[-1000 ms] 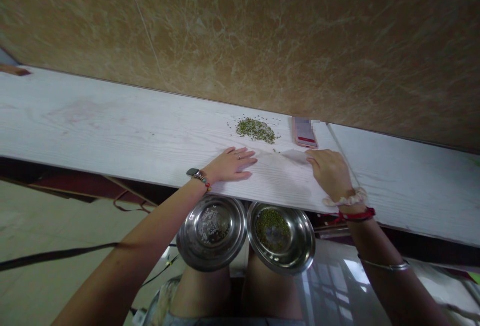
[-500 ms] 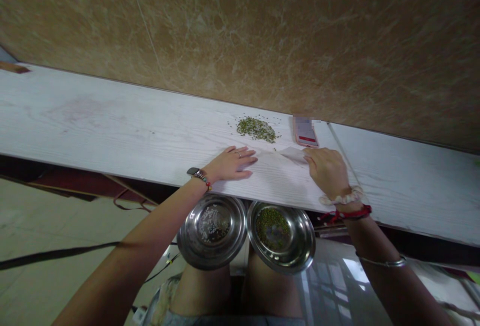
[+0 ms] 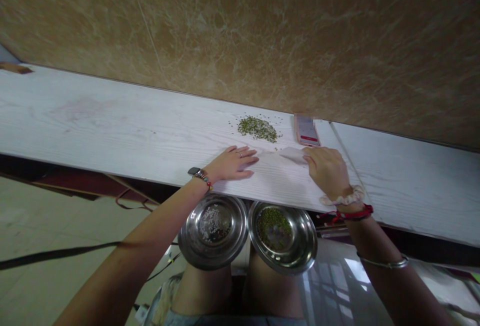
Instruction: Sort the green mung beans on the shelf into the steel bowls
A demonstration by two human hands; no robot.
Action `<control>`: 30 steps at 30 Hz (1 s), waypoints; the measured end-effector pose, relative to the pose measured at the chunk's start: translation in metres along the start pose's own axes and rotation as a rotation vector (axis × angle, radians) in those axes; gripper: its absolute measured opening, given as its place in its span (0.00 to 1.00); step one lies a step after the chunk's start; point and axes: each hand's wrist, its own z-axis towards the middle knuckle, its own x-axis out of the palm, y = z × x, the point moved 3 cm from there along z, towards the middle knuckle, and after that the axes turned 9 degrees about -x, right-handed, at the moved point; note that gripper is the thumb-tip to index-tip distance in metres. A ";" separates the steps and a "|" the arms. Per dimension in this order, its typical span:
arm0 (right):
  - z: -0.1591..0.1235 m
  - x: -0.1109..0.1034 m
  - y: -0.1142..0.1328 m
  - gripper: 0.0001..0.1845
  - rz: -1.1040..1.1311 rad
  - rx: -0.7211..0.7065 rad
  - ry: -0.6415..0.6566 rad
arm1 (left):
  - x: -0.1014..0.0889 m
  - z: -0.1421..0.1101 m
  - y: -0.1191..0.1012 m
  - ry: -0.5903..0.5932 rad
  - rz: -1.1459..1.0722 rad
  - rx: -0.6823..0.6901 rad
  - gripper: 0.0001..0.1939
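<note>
My left hand [image 3: 234, 162] lies flat on the white board, fingers spread, the fingertips near the left end of a thin whitish sheet of paper [image 3: 293, 154]. The paper's right end is pinched in my right hand [image 3: 328, 168]. Just beyond the hands is a loose pile of small green beans [image 3: 257, 128], with some pale grains among them. Below the board's edge, two steel bowls sit over my knees. White grains lie in the left bowl [image 3: 236, 242]; green beans lie in the right bowl [image 3: 305, 236].
A phone [image 3: 308, 132] with a lit screen lies beyond my right hand, against the brown marbled wall [image 3: 225, 31]. The narrow white board [image 3: 123, 136] runs along that wall. A dark strap [image 3: 60, 255] hangs at the left, and a brown piece [image 3: 15, 68] lies at the far left end.
Both hands keep their places, and the paper's raised fold looks slightly different in my right hand. The whole view has shifted a few pixels; the bean pile looks the same.
</note>
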 end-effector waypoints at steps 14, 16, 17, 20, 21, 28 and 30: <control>-0.008 0.011 -0.004 0.14 0.096 0.065 0.144 | -0.003 -0.001 -0.002 0.025 0.001 -0.027 0.25; -0.006 0.014 -0.005 0.15 0.096 0.071 0.142 | -0.003 -0.001 -0.002 0.025 0.003 -0.025 0.25; -0.006 0.015 -0.004 0.15 0.096 0.072 0.142 | -0.003 -0.001 -0.002 0.021 0.002 -0.022 0.25; -0.004 0.016 -0.002 0.15 0.102 0.064 0.143 | -0.002 0.000 -0.001 0.007 -0.001 -0.008 0.25; -0.004 0.016 -0.001 0.15 0.104 0.060 0.142 | -0.002 0.000 -0.001 0.005 -0.001 -0.008 0.25; -0.002 0.014 0.001 0.15 0.104 0.053 0.125 | -0.001 0.000 -0.001 0.002 0.003 -0.013 0.25; -0.001 0.014 0.002 0.15 0.107 0.045 0.125 | -0.001 0.000 -0.001 0.002 0.005 -0.011 0.25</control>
